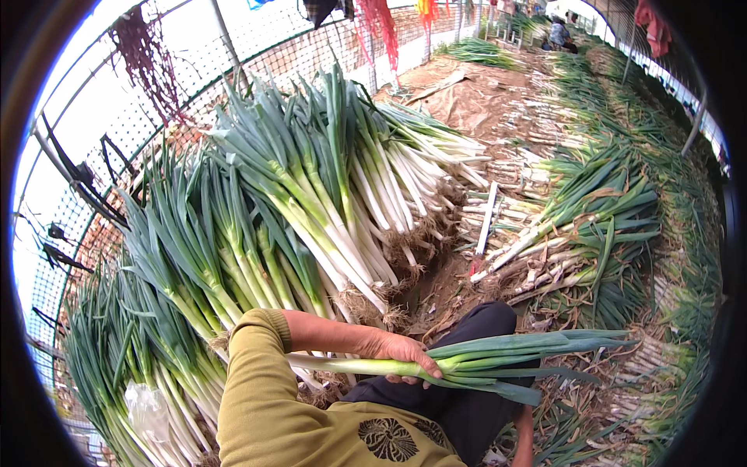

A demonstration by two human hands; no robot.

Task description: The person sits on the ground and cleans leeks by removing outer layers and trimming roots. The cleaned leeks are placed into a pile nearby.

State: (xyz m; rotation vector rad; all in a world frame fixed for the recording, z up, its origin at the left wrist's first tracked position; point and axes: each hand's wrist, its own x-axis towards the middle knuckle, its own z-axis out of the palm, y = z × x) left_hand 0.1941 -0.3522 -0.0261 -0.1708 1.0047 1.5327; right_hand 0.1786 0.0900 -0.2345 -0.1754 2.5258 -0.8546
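Note:
My left hand [408,357] is closed around a long green onion [373,366] where its pale stalk splits into leaves. The onion lies across in front of me above my dark trousers, its leaves pointing right. Its root end is hidden behind my left forearm. Of my right arm only a part of the forearm [524,435] shows at the lower right; the hand itself cannot be seen. Just beyond my left arm, long green onions with white stalks and earthy roots [362,245] lean in a thick row, leaves up and roots towards me.
Dry-leaved onions [572,233] lie heaped on the right, near a long white strip with a red end [485,219]. More onions cover the ground along the right. Netting [192,99] with hanging red strands [376,29] borders the left. A person [559,34] sits far back.

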